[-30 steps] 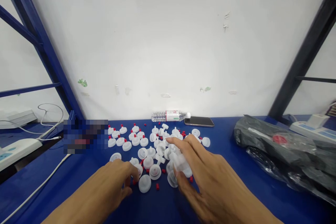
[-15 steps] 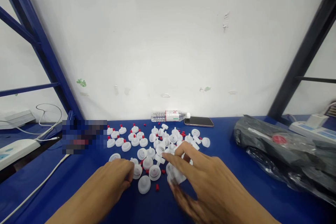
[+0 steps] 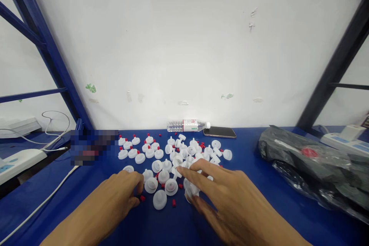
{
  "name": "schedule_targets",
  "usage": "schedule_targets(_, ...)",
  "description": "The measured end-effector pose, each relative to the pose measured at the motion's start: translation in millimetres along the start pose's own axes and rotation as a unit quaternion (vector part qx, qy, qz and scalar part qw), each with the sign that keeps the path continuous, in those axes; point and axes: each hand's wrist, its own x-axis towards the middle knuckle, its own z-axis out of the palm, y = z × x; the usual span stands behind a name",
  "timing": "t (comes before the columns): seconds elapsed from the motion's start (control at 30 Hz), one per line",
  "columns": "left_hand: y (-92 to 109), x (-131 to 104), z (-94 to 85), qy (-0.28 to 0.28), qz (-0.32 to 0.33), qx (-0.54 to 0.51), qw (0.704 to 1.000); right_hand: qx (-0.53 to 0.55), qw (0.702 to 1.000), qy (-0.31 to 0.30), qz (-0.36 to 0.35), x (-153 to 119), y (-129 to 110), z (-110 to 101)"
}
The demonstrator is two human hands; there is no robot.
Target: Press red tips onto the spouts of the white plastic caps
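Note:
White plastic spouted caps (image 3: 163,176) lie piled on the blue table, mixed with small red tips (image 3: 173,203). My left hand (image 3: 122,190) is at the pile's left edge, its fingers bent down and apart from the thumb. Beside its fingertips lies another red tip (image 3: 142,198). Over the pile's right side, my right hand (image 3: 225,196) has its index finger stretched out and its thumb low. That thumb touches a white spouted cap (image 3: 188,192), partly hidden under the hand. Farther left stand several white caps with red tips fitted (image 3: 140,157).
Behind the pile lie a clear water bottle (image 3: 175,126) and a dark phone (image 3: 219,132). A grey plastic bag (image 3: 291,153) occupies the right side. On the left are a power strip (image 3: 25,163) and a white cable (image 3: 54,184).
My left hand has drawn slightly left, and a red tip now shows beside its fingertips. My right thumb has come in against a white cap. The view has shifted slightly.

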Motion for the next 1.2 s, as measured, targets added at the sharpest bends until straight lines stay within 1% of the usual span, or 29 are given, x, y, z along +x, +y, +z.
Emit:
schedule_targets(0.13, 5, -4, -3.3, 0.004, 0.016, -0.009, 1.0, 0.028, 0.999, -0.02, 0.008, 2, -2, -1)
schedule_targets(0.27, 6, -2, 4.5, 0.005, 0.019, 0.003, 1.0, 0.065, 0.997, -0.031, 0.027, 3, -3, 0)
schedule_targets(0.37, 8, -1, 6.8, 0.003, 0.003, 0.027, 1.0, 0.058, 0.996, -0.045, 0.041, 2, -2, 4)
schedule_targets(0.43, 12, -5, 1.6, 0.01, 0.004, 0.031, 0.999, 0.038, 0.998, -0.042, 0.037, 1, -1, 8)
schedule_targets(0.5, 21, -11, -8.8, 0.011, 0.014, 0.022, 1.0, 0.029, 0.999, -0.034, 0.024, 1, 0, 11)
schedule_targets(0.6, 37, -21, -25.2, 0.013, 0.049, -0.021, 0.998, 0.049, 0.998, -0.034, 0.007, 3, -1, 10)
schedule_targets(0.67, 46, -23, -30.5, 0.031, 0.109, -0.082, 0.99, 0.045, 0.998, -0.031, -0.005, 5, -2, 6)
schedule_targets(0.73, 51, -23, -30.1, 0.068, 0.158, -0.133, 0.976, 0.025, 0.999, -0.021, -0.01, 6, -3, 2)
schedule_targets(0.77, 53, -22, -28.7, 0.092, 0.17, -0.149, 0.97, 0.019, 1.0, -0.014, -0.009, 6, -3, 0)
schedule_targets(0.83, 54, -19, -25.8, 0.137, 0.172, -0.161, 0.962, 0.029, 1.0, -0.008, -0.006, 4, -3, -2)
schedule_targets(0.9, 53, -18, -25.5, 0.162, 0.182, -0.168, 0.955, 0.045, 0.999, -0.004, -0.002, 2, -3, -2)
schedule_targets(0.97, 52, -17, -28.0, 0.165, 0.213, -0.173, 0.948, 0.05, 0.999, 0.013, 0.008, 1, -2, 0)
schedule_targets(1.03, 51, -18, -31.7, 0.155, 0.241, -0.168, 0.943, 0.048, 0.998, 0.034, 0.02, -1, -1, 3)
schedule_targets(1.1, 51, -19, -34.3, 0.15, 0.251, -0.16, 0.943, 0.046, 0.998, 0.046, 0.025, -2, 0, 5)
schedule_targets(1.2, 49, -19, -35.3, 0.144, 0.255, -0.16, 0.942, 0.041, 0.998, 0.048, 0.03, -3, 2, 5)
